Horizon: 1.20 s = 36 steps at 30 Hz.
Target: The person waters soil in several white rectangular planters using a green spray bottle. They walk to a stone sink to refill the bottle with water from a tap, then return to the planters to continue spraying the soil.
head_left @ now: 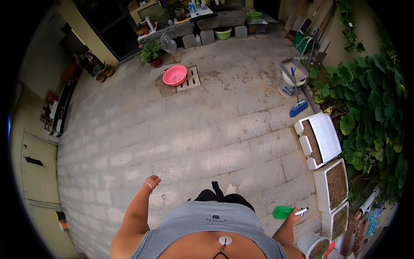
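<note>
In my right hand [293, 217] is a green spray bottle [282, 212] with a white trigger head [302, 212]. My fingers close around its neck, and the bottle lies tilted, its green body toward my legs. My left hand [154, 180] hangs out over the paving at my left side, a bracelet on its wrist. Nothing shows in it, and its fingers look loose and slightly bent. Close by the right hand stand a white bucket of soil [311, 245] and a white foam planter [334, 221].
Stone paving [194, 138] spreads ahead. A pink basin [175, 75] sits beside a drain grate [189, 80]. Foam boxes of soil [331, 184] line the right edge below leafy vines [371, 99]. A blue broom [298, 108] leans against a bucket [288, 86]. A potted plant [151, 54] stands far left.
</note>
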Each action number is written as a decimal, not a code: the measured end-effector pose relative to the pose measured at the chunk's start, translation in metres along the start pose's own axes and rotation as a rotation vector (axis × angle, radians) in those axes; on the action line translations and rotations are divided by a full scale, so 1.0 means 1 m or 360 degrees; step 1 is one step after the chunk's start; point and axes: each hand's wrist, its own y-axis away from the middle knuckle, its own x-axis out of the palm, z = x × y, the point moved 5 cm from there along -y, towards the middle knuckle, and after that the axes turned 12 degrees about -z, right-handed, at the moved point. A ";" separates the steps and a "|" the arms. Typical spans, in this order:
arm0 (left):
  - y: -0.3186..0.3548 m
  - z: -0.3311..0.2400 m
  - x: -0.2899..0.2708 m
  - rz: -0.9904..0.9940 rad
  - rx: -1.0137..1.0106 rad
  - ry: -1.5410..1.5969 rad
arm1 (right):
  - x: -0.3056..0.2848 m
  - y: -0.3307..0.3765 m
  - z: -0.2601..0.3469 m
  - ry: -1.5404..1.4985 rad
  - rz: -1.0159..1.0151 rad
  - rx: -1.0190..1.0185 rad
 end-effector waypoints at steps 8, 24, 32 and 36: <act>0.031 0.107 0.014 -0.0210 -0.1650 0.0371 | 0.217 -0.051 0.244 -0.0443 0.0233 -0.0546; -0.536 -0.611 -0.041 -0.0144 0.0651 0.0257 | 0.515 -0.064 0.619 -0.0351 0.0430 -0.0685; -0.630 -0.726 0.002 0.0214 0.0523 -0.0125 | 0.721 -0.096 0.772 -0.0436 0.0558 -0.0541; -0.656 -0.623 0.003 0.0276 0.0016 -0.0647 | 0.813 -0.111 0.895 -0.0557 0.0694 -0.0683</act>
